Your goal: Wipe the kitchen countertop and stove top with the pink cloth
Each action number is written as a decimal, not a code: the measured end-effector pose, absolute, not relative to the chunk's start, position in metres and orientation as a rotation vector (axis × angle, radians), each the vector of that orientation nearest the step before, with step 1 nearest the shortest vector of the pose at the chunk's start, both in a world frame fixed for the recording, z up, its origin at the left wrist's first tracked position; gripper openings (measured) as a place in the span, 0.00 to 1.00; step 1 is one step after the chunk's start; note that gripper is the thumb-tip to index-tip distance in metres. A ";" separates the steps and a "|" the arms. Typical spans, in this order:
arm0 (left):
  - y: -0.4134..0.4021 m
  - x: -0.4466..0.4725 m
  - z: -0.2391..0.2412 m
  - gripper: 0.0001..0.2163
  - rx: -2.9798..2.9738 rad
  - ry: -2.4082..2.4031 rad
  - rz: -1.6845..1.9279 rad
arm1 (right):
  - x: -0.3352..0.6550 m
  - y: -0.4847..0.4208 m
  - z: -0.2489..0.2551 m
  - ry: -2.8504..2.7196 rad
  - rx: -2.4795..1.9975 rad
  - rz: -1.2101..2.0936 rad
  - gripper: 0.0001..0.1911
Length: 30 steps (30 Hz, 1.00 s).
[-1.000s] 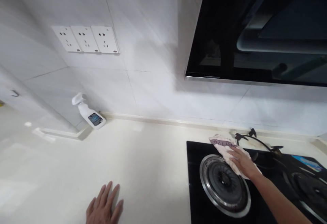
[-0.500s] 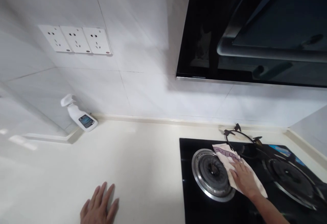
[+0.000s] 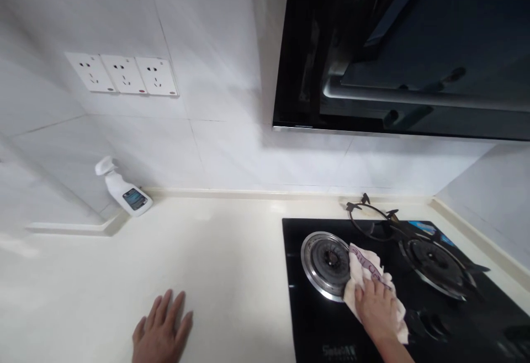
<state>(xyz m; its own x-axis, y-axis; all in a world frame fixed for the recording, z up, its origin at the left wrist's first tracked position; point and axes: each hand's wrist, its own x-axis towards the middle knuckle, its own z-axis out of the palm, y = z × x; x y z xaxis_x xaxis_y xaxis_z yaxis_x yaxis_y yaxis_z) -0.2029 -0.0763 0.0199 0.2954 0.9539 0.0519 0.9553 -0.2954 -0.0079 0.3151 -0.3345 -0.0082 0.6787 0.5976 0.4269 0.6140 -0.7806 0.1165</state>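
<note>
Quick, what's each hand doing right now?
Left hand: open, fingers spread on the countertop, holding nothing.
Right hand: open, palm down, pressing a cloth onto the black glass hob.

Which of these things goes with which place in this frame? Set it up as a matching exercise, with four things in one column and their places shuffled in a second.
Things:
1. Left hand
2. Right hand
3. Spray bottle
4. Wall sockets

Places:
A. Pressing on a cloth on the black glass hob
B. Set in the tiled wall
C. Flat on the countertop
D. At the back of the countertop, near the wall corner

Right pairs: 1-C, 2-A, 3-D, 4-B
</note>
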 end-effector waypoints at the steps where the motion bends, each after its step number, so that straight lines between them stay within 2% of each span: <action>1: -0.076 -0.203 0.020 0.30 -2.505 -1.834 -0.061 | 0.304 -0.338 -0.005 -1.059 -2.852 -0.720 0.23; 7: -0.076 -0.203 0.019 0.30 -2.533 -1.842 -0.084 | 0.230 -0.355 -0.019 -1.297 -2.707 -0.744 0.21; 12: -0.077 -0.203 0.016 0.29 -2.534 -1.841 -0.109 | 0.162 -0.335 -0.043 -1.617 -2.454 -0.378 0.18; 17: -0.081 -0.204 0.014 0.27 -2.519 -1.818 -0.128 | 0.129 -0.252 -0.004 -1.635 -2.359 -0.108 0.20; 22: -0.083 -0.206 0.013 0.27 -2.539 -1.830 -0.164 | 0.158 -0.160 0.036 -1.680 -2.480 0.008 0.24; 30: -0.089 -0.209 0.011 0.25 -2.560 -1.782 -0.271 | 0.159 -0.052 0.036 -1.676 -2.542 0.080 0.30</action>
